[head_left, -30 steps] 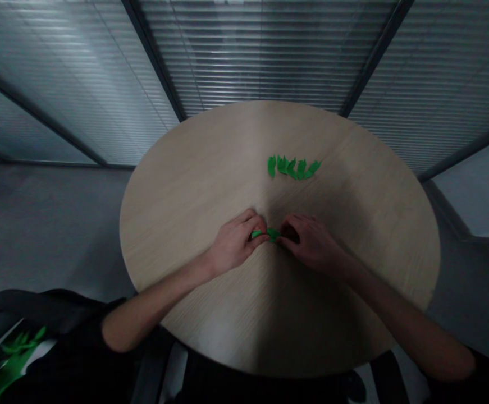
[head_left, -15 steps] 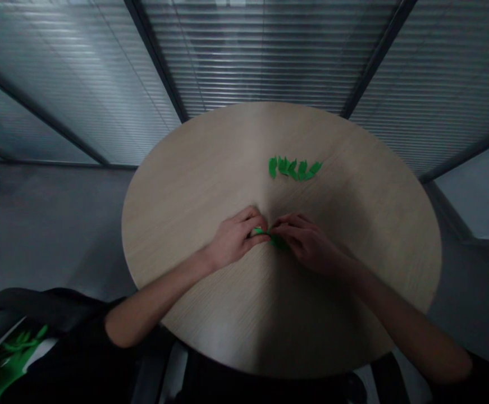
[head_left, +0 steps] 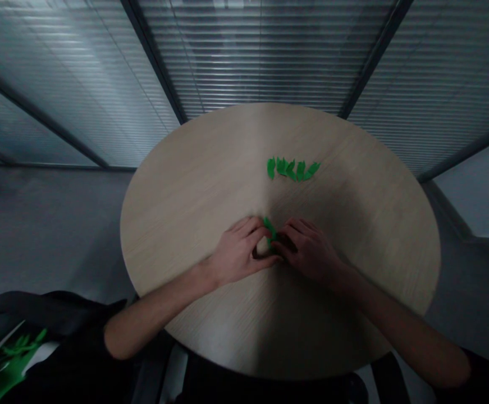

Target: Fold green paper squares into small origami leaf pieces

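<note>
Over the middle of the round wooden table [head_left: 193, 196], I have both forearms angled in from the near edge, elbows wide, palms turned down and inward. My left hand [head_left: 240, 249] is arched: its thumb stretches toward my right hand [head_left: 309, 247] and stands apart from the curled index finger, with wood showing through the gap. That right hand slants in from the other side, fingers bent; I cannot tell from my view whether its tips are clamped on the small green piece [head_left: 268, 225]. The piece sits between both hands, at their fingertips, its far end jutting past them. Beyond lies a row of green pieces [head_left: 300, 170], well apart from my hands.
</note>
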Available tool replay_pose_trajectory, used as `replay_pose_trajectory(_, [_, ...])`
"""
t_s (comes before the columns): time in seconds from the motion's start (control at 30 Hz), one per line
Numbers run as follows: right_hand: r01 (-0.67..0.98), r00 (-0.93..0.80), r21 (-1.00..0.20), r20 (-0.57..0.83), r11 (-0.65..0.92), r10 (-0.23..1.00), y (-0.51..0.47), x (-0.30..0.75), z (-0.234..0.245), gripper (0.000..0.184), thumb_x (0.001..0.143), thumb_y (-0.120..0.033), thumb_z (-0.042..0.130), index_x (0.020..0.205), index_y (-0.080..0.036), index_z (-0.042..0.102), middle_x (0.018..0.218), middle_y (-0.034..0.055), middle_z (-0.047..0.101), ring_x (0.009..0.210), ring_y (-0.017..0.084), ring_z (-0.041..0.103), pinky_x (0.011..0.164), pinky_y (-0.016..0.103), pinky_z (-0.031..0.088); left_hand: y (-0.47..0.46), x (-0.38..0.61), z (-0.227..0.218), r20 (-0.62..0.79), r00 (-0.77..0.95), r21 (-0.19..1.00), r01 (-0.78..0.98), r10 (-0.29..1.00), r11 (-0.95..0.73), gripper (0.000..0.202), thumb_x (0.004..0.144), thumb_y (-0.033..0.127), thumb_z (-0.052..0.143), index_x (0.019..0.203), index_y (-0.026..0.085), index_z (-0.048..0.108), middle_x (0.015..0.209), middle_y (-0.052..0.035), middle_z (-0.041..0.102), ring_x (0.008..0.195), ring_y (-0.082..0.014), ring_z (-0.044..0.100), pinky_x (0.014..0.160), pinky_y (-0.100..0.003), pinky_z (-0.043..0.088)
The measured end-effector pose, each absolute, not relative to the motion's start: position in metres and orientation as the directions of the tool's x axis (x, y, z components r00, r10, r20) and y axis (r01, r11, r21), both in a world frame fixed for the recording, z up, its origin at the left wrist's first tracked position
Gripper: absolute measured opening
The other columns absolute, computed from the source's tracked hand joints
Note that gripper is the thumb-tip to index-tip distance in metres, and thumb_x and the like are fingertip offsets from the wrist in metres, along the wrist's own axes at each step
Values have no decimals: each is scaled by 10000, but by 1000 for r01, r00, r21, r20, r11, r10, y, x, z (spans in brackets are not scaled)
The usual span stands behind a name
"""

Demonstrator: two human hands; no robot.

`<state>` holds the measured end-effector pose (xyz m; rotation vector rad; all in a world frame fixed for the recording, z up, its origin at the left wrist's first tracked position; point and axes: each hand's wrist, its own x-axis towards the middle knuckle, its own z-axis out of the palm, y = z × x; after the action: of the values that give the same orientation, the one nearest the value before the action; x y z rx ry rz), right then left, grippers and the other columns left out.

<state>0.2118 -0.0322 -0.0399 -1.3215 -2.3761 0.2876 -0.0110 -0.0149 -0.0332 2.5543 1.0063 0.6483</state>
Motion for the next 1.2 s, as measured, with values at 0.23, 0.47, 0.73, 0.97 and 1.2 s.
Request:
replay_pose_trajectory(0.23, [715,-477,-398,324,575,817,-29,216,-42,173,1020,-163,560,1098,-179,713,1144,136,708,1068,282,631,995,452,525,-16,-9,-31,252,674,397,582,694,-710,294,910,373,693,1113,162,667,1136,-132,695,1065,-318,626,951,-468,513])
replay_pose_trajectory(0.47, [683,-522,-405,313,608,794,-29,221,-41,241,1020,-189,601,1210,-220,746,1238,117,721,1184,293,609,1061,492,508,-9,-15,-31,258,682,456,539,685,-708,240,928,200,578,1149,203,671,1215,-90,730,1138,-282,639,1032,-455,475])
replay_pose_trajectory(0.73, [712,-544,-309,326,631,773,-29,223,-45,226,1043,-242,596,1175,-222,778,1104,117,718,1080,290,594,985,453,521,-8,-18,-38,309,656,445,540,689,-714,209,975,299,634,1149,208,706,1219,-98,715,1158,-287,639,1029,-447,483])
replay_pose_trajectory(0.97, [715,-603,-184,325,674,729,-31,220,-42,242,1068,-243,548,1106,-211,784,1004,111,740,976,277,598,931,432,491,-6,-21,-38,297,709,378,528,640,-761,279,1081,381,530,1079,206,747,1057,-80,716,998,-244,627,910,-387,466])
replay_pose_trajectory(1.2, [701,-611,-179,346,690,712,-31,219,-43,216,1061,-233,563,1094,-197,774,984,102,737,937,265,593,905,409,464,-6,-23,-37,296,741,315,519,602,-794,323,1109,339,455,1073,200,745,1053,-75,724,951,-228,626,861,-371,450])
